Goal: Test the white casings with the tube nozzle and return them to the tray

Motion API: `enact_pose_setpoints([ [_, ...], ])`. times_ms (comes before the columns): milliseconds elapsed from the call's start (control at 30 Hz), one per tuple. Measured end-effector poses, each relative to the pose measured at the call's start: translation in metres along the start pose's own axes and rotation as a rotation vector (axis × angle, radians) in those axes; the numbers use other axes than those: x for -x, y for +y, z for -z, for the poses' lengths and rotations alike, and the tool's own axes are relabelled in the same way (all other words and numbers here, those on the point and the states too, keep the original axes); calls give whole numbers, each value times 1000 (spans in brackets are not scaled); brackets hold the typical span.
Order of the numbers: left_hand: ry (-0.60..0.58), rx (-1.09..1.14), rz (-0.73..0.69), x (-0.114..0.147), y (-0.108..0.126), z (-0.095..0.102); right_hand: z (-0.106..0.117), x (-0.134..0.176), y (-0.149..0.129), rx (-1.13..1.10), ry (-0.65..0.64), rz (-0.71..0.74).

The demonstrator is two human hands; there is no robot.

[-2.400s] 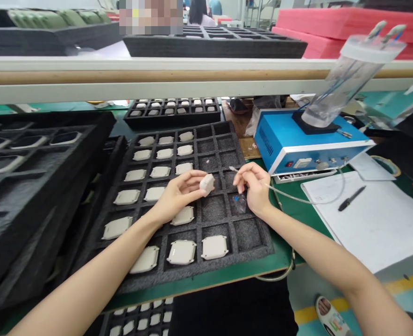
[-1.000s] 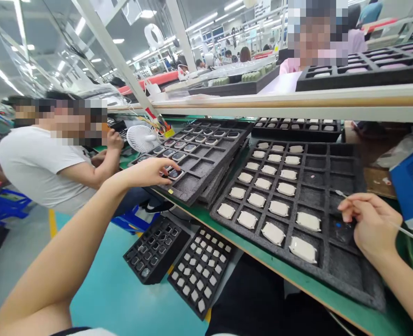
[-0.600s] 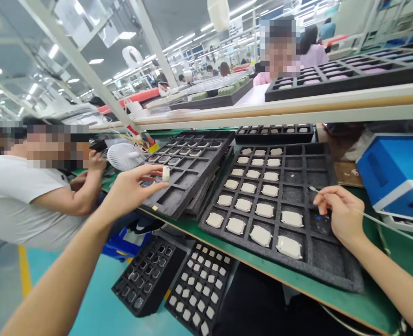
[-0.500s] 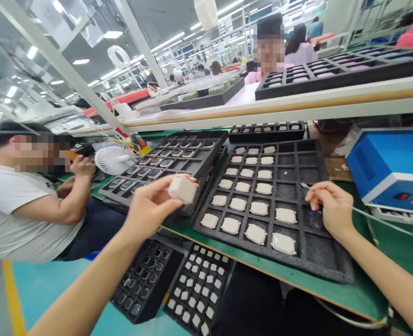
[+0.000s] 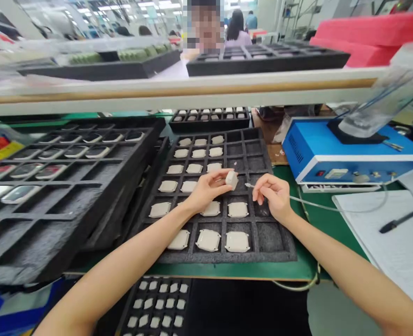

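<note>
My left hand (image 5: 211, 189) pinches a cream, rounded-square casing (image 5: 231, 180) between thumb and fingers, above the black foam tray (image 5: 278, 252). Its narrow side is turned partly towards me. To its right, a short gap away, my right hand (image 5: 272, 193) has its fingers closed on a thin tool with a pale tip (image 5: 250, 185), which points at the casing. A clear tube (image 5: 325, 207) trails from this hand towards the blue machine. Similar cream casings (image 5: 237, 241) lie in the tray's left and middle compartments. The right column shows bare compartments.
A blue boxy machine (image 5: 353, 154) carries a clear cup at the right, near paper (image 5: 353, 200) with a black pen (image 5: 399, 221). Stacked black trays (image 5: 97, 210) with watch-like parts stand left. A shelf edge (image 5: 157, 93) crosses behind; another casing tray (image 5: 188, 298) sits below the table.
The view has swung right and levelled. My left hand has brought the casing from the left tray's edge to just beside the tool tip. My right hand still grips the tool.
</note>
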State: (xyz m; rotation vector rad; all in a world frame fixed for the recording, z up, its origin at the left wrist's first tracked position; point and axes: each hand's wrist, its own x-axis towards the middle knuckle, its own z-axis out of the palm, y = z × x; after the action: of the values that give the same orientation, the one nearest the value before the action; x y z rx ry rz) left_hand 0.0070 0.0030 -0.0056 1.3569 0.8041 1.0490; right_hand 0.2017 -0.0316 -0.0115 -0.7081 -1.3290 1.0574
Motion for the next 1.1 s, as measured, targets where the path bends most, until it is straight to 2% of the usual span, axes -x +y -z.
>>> enact_pose_setpoints([
  [100,-118,-17,4,3,-1,2,0,0,0,33,-42,20],
  [200,-164,-20,-16,2,1,1,0,0,-1,62,-72,19],
  [433,-193,-60,-61,2,-1,1,-1,-1,-1,84,-45,-59],
  [733,-184,-135,-85,2,-1,1,-2,-2,-2,84,-38,-50],
  [1100,-216,-99,-91,3,1,0,-3,-2,-3,79,-38,-73],
])
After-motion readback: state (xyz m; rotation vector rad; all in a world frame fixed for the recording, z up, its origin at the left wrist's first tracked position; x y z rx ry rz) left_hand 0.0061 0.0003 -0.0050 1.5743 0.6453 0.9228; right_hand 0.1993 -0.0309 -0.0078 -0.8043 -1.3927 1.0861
